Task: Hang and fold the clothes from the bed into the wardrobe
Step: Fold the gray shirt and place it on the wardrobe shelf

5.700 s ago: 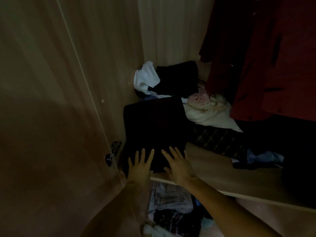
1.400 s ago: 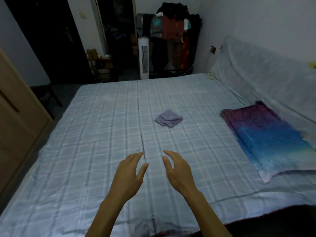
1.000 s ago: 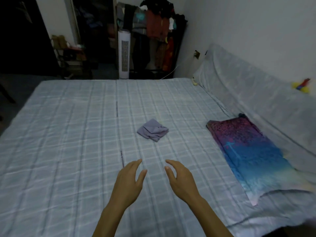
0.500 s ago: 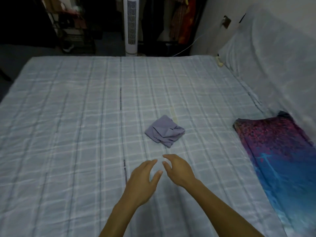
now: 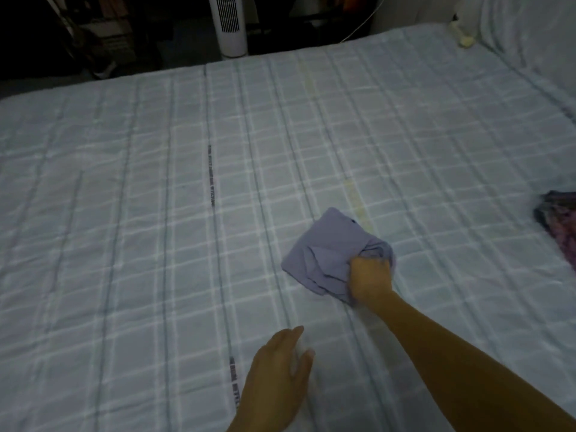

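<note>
- Gripping a crumpled lilac garment [image 5: 327, 251], the person's right hand [image 5: 371, 277] curls its fingers into the cloth's bunched right-hand folds, with the forearm reaching in from the lower right corner.
- The garment lies on the bed [image 5: 156, 213], a little right of the middle of the view. Its left part is spread flat on the sheet and its right part is gathered under the hand.
- The left hand [image 5: 277, 378] is nearer the camera and apart from the garment, fingers straight and close together, thumb out, holding nothing. Whether it touches the sheet cannot be told.
- A pale blue-grey checked sheet covers the bed, lightly creased.
- A purple patterned cloth [image 5: 559, 226] lies on the sheet at the right edge of the view, well apart from the garment and cut off by the frame.
- A small pale-yellow object [image 5: 466, 41], too blurred to name, sits near the far right corner of the bed.
- A white tower fan [image 5: 230, 26] stands on the dark floor beyond the bed's far edge, with a thin white cable [image 5: 361, 23] to its right.
</note>
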